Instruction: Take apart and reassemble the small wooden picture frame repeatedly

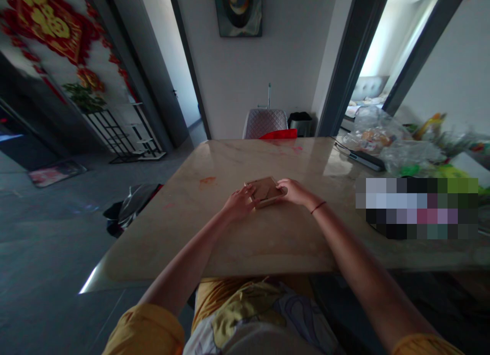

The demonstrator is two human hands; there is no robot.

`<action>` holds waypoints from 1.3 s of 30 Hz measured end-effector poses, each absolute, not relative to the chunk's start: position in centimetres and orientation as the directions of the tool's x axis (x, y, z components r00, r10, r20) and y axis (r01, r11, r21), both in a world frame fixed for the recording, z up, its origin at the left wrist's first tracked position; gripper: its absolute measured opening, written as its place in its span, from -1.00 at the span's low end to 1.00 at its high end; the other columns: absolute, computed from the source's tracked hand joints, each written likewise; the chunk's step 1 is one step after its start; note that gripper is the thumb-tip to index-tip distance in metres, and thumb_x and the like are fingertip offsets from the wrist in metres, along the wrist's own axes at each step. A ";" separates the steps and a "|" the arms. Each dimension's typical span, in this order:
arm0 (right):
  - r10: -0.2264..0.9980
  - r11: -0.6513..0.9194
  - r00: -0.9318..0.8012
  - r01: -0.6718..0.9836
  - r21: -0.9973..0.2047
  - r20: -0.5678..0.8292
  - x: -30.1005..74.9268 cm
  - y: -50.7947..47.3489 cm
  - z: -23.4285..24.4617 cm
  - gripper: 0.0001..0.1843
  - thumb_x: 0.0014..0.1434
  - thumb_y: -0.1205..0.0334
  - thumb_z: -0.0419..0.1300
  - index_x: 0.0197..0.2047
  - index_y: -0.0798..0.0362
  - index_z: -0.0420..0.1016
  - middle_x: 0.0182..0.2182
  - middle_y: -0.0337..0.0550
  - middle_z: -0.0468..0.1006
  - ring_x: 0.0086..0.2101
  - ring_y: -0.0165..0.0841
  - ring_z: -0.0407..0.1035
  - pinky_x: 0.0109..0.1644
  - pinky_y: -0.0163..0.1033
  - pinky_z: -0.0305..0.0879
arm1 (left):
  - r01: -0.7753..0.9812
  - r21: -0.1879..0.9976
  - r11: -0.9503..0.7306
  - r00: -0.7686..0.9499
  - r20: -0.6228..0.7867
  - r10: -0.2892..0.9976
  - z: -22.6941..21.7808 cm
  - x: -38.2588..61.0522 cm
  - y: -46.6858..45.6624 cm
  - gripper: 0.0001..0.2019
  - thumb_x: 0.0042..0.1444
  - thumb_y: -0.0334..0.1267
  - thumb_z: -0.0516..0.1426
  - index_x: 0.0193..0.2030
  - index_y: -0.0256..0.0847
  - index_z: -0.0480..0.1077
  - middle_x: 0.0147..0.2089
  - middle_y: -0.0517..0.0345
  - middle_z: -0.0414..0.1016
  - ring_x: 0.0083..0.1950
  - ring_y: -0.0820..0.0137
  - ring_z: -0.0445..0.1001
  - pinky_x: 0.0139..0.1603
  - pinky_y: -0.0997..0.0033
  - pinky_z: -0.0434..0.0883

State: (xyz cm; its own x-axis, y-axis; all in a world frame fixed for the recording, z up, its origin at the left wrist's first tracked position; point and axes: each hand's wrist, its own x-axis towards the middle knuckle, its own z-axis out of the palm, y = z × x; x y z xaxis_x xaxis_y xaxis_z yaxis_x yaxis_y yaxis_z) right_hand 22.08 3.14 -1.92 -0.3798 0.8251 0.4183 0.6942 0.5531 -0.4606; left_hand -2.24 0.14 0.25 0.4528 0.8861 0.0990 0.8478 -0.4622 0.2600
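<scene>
A small, shallow, light-brown tray (264,191), wooden in look, lies on the marble-patterned table (184,232) in front of me. Flat angular shapes show inside its raised rim, too small to make out well. My left hand (242,198) holds the tray's left side, with fingers laid over the rim. At the right corner, the fingers of my right hand (293,191) are bent and closed on the edge. A dark spot shows beside those fingertips, and I cannot tell what it is. A thin red cord circles my right wrist.
On the table's right side are a dark oblong device (367,160) with a cable, clear plastic bags (411,153) and a blurred-out patch. A quilted chair (265,123) with a red item stands beyond the far edge. A dark bag (138,204) is at the left.
</scene>
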 end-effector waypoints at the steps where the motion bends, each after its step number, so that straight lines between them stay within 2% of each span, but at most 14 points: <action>1: 0.826 0.551 -0.386 0.703 -0.449 0.411 22.0 3.1 -1.8 -0.61 -0.20 0.20 0.44 -0.23 0.10 0.56 -0.13 0.05 0.54 -0.11 -0.18 0.44 0.04 -0.09 0.33 | 0.844 0.269 -0.464 0.453 0.104 0.885 0.1 -2.3 0.2 -0.43 0.23 0.02 -0.07 0.29 -0.24 0.14 0.37 -0.11 0.05 0.35 0.17 0.09 0.30 0.20 0.04; 7: 0.852 0.516 -0.388 0.738 -0.435 0.352 21.5 2.6 -1.4 -0.49 -0.26 0.16 0.46 -0.19 0.16 0.54 -0.16 0.08 0.52 -0.16 -0.16 0.44 -0.03 -0.09 0.34 | 0.838 0.300 -0.457 0.445 0.110 0.889 0.2 -2.3 0.1 -0.43 0.22 0.02 -0.06 0.28 -0.25 0.15 0.37 -0.12 0.05 0.36 0.16 0.08 0.30 0.18 0.03; 11: 0.895 0.445 -0.331 0.663 -0.602 0.297 21.7 2.4 -2.0 -0.41 -0.25 0.19 0.46 -0.09 0.12 0.49 -0.13 0.07 0.53 -0.11 -0.16 0.43 0.00 -0.08 0.34 | 0.834 0.338 -0.437 0.434 0.089 0.897 0.5 -2.4 -0.2 -0.43 0.21 0.02 -0.07 0.29 -0.25 0.14 0.38 -0.10 0.04 0.36 0.16 0.06 0.31 0.17 0.01; 15: 0.913 0.371 -0.340 0.465 -0.804 0.224 22.6 2.6 -2.5 -0.28 -0.22 0.23 0.44 0.06 0.10 0.38 -0.02 0.09 0.49 -0.07 -0.20 0.43 0.03 -0.08 0.34 | 0.820 0.378 -0.430 0.429 0.092 0.899 0.6 -2.9 -0.2 -0.35 0.17 0.11 -0.05 0.31 -0.25 0.09 0.39 -0.12 -0.01 0.38 0.16 0.02 0.32 0.18 0.00; 17: 0.924 0.327 -0.328 0.422 -0.845 0.194 23.2 2.8 -2.6 -0.13 -0.25 0.21 0.45 0.16 0.11 0.29 0.05 0.15 0.43 -0.01 -0.17 0.39 0.08 -0.05 0.31 | 0.814 0.382 -0.439 0.430 0.112 0.896 0.6 -3.4 0.0 -0.29 0.13 0.15 -0.02 0.32 -0.26 0.06 0.39 -0.14 0.00 0.38 0.16 0.02 0.32 0.18 0.00; 21: 0.942 0.287 -0.298 0.488 -0.824 0.152 23.7 3.1 -3.1 0.10 -0.39 0.15 0.50 0.24 0.11 0.19 0.14 0.21 0.32 0.11 -0.04 0.26 0.20 0.07 0.17 | 0.803 0.369 -0.469 0.462 0.114 0.880 0.6 -4.1 0.2 -0.14 -0.03 0.20 0.12 0.32 -0.23 0.03 0.39 -0.15 0.00 0.38 0.12 0.00 0.34 0.12 -0.02; 24: 0.931 0.310 -0.325 0.471 -0.826 0.165 23.0 3.1 -3.6 0.10 -0.40 0.14 0.51 0.24 0.04 0.21 0.15 0.13 0.34 0.14 -0.03 0.23 0.24 0.09 0.10 | 0.806 0.384 -0.450 0.441 0.118 0.890 0.3 -4.1 0.2 -0.01 -0.18 0.21 0.22 0.34 -0.21 -0.01 0.39 -0.18 -0.03 0.38 0.03 0.00 0.33 0.08 -0.02; 28: 0.928 0.314 -0.326 0.416 -0.854 0.182 21.9 3.1 -4.3 0.05 -0.34 0.17 0.49 0.25 -0.01 0.20 0.13 0.06 0.38 0.13 -0.07 0.26 0.23 0.10 0.11 | 0.798 0.445 -0.407 0.392 0.131 0.911 -0.3 -3.9 0.4 0.09 -0.29 0.17 0.29 0.35 -0.27 -0.03 0.31 -0.25 0.14 0.30 -0.02 0.16 0.27 0.08 0.12; 32: 0.921 0.343 -0.309 0.364 -0.866 0.236 21.6 2.9 -4.0 0.00 -0.29 0.21 0.47 0.25 -0.02 0.21 0.14 0.04 0.37 0.13 -0.11 0.27 0.24 0.06 0.12 | 0.737 0.507 -0.446 0.419 0.175 0.891 -0.7 -4.0 0.7 -0.07 -0.23 0.01 0.30 0.30 -0.19 0.08 0.21 -0.13 0.32 0.19 0.06 0.32 0.19 0.11 0.24; 36: 0.905 0.381 -0.308 0.274 -0.883 0.294 21.4 2.5 -2.9 -0.06 -0.25 0.27 0.43 0.23 0.08 0.23 0.16 0.11 0.33 0.13 -0.13 0.26 0.23 0.01 0.15 | 0.646 0.597 -0.476 0.428 0.233 0.873 -1.0 -3.9 1.0 -0.29 -0.14 -0.28 0.23 0.22 -0.20 0.18 0.18 -0.05 0.34 0.17 0.18 0.35 0.19 0.20 0.27; 39: 0.901 0.349 -0.332 0.172 -0.921 0.280 20.8 1.8 -1.8 -0.11 -0.19 0.33 0.36 0.24 0.06 0.20 0.20 0.10 0.27 0.10 -0.17 0.31 0.17 -0.04 0.26 | 0.643 0.628 -0.439 0.358 0.261 0.897 -1.1 -3.6 1.1 -0.24 -0.21 -0.34 0.26 0.22 -0.18 0.17 0.20 -0.06 0.29 0.17 0.16 0.33 0.19 0.17 0.27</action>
State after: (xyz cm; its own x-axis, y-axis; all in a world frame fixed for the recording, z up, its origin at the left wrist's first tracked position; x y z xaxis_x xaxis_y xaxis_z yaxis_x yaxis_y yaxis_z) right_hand 20.83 1.77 -1.78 -0.3318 0.9010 0.2797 0.1724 0.3494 -0.9210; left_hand -3.65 1.14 -1.13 0.3578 0.8967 0.2606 0.6426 -0.4389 0.6280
